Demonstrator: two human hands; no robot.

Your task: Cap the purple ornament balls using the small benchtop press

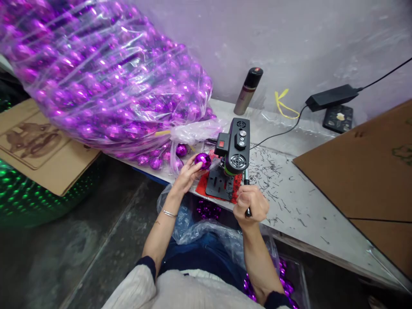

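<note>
A shiny purple faceted bauble [203, 161] is pinched in the fingers of my left hand [186, 175], just left of a small black bench machine [238, 148]. The machine has round grilles, silver buttons and a red switch on its side box, and stands over a slotted dark base plate [219, 184] on a red mat [202, 185]. My right hand [251, 202] is wrapped round the black-gripped lever handle [247, 212] at the machine's front right. Two more purple baubles lie near my left hand, beside the plastic bag's mouth. The machine's inner working parts are mostly hidden.
A huge clear bag of purple baubles [122, 81] fills the left. Behind the machine stand a spray can [247, 92], a yellow ribbon [285, 107] and a black power adapter [333, 97]. Small dark wire bits litter the table [299, 210]; cardboard [363, 171] leans at right.
</note>
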